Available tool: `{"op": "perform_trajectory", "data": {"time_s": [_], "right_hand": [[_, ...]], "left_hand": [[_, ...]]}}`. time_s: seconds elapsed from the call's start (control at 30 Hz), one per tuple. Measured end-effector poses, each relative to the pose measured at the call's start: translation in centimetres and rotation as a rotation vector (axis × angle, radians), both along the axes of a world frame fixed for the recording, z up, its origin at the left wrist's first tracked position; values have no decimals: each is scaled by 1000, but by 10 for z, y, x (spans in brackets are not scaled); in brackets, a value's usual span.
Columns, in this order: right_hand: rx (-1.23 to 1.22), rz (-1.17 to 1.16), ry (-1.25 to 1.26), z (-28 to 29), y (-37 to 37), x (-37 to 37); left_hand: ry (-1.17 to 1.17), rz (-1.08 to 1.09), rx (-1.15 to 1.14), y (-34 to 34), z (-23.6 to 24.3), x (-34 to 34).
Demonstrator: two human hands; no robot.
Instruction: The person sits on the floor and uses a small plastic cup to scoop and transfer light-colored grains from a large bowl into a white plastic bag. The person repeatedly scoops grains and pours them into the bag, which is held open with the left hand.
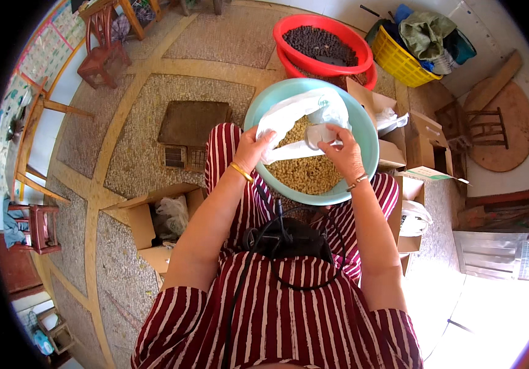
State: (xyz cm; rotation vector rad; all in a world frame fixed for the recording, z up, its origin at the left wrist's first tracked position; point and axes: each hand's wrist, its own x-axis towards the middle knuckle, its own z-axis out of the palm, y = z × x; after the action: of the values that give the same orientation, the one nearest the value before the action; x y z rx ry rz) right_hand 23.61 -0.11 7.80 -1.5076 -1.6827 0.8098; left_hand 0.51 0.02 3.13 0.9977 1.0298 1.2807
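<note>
A light blue basin (372, 132) rests at my lap, between my knees, with many small pale yellow kernels or beans (304, 179) in it. Over it a white plastic bag (289, 111) is held with its mouth spread, and kernels show through the opening. My left hand (254, 149) is closed on the bag's left edge, thumb on top. In my right hand (345, 155) is a small whitish cup (318, 135), pinched at its right side above the kernels. Whether those fingers also hold the bag's rim, I cannot tell.
Beyond the basin stand stacked red basins (363, 46) holding dark beans or berries. A yellow basket (396, 58) of cloths is at the far right. Open cardboard boxes flank me, one left (144, 224), one right (427, 144). A dark square slab (190, 123) lies left of my knee.
</note>
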Motion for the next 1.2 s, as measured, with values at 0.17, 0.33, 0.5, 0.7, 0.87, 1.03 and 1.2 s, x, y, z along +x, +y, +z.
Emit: {"op": "perform_trajectory", "data": {"time_s": [0.17, 0.33, 0.5, 0.7, 0.87, 1.03, 1.2], "right_hand": [[-115, 258, -288, -27, -20, 11], [-75, 207, -525, -49, -22, 5], [-58, 261, -630, -64, -17, 2], [-303, 396, -501, -60, -17, 5], [-469, 344, -146, -54, -15, 15], [-681, 262, 221, -31, -17, 23], [-563, 218, 295, -19, -4, 37]], "left_hand": [[-25, -10, 71, 3, -6, -2], [-57, 10, 54, 3, -8, 0], [1, 17, 81, 4, -8, 0], [-9, 5, 39, 3, -7, -1], [-35, 11, 43, 4, -6, 1], [-35, 6, 28, 4, -12, -3], [-13, -11, 37, 3, -12, -4]]}}
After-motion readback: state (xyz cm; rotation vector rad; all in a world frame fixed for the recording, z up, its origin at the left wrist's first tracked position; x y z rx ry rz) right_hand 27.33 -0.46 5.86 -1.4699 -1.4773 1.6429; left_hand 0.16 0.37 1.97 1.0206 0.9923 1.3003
